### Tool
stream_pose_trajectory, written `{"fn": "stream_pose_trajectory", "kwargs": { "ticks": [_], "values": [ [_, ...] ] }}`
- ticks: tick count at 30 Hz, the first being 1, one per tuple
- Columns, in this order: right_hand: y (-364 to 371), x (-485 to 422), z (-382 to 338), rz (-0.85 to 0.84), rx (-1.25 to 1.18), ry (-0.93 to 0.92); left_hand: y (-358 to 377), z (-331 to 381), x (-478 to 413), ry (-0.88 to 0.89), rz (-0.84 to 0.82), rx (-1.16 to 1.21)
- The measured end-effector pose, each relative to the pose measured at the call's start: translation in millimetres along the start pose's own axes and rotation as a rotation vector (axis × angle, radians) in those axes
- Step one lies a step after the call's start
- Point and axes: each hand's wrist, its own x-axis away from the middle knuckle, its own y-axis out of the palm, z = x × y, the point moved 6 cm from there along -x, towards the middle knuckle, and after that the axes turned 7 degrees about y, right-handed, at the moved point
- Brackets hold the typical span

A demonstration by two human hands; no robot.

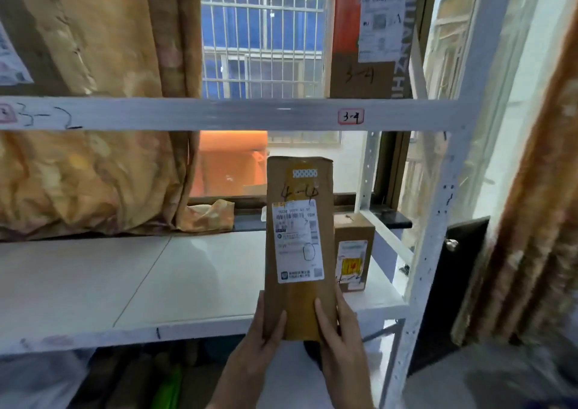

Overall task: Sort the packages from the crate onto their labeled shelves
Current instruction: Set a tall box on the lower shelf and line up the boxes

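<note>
I hold a tall brown cardboard package (297, 239) upright in front of the white shelf (175, 283). It bears a white shipping label and the handwritten mark "4-4". My left hand (262, 336) grips its lower left edge, thumb on the front. My right hand (337, 336) grips its lower right edge. Behind it on the shelf stands a small brown box (355, 252) with a label. The shelf beam above carries a tag reading "3-4" (351, 116) and a handwritten "3-2" (47, 116) at the left.
A tall red and brown box (372, 33) marked "3-4" stands on the upper shelf at the right. A large brown box (78, 33) fills the upper left. Orange curtain cloth (87, 183) hangs behind the shelf. A white upright post (434, 221) bounds the right side.
</note>
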Motion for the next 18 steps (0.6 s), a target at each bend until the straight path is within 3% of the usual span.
{"fn": "stream_pose_trajectory", "kwargs": {
  "ticks": [2, 5, 11, 18],
  "values": [
    [20, -6, 12, -0.018, -0.024, 0.016, 18, -14, -10, 0.110, 0.169, 0.009],
    [43, -18, 29, -0.048, -0.041, 0.034, 40, -26, -25, 0.259, 0.144, -0.115],
    [75, -46, 53, 0.030, 0.058, 0.016, 59, -53, -62, 0.233, 0.179, -0.088],
    [123, -45, 83, 0.010, 0.094, 0.056, 90, -93, -78, 0.253, 0.223, -0.063]
  ]
}}
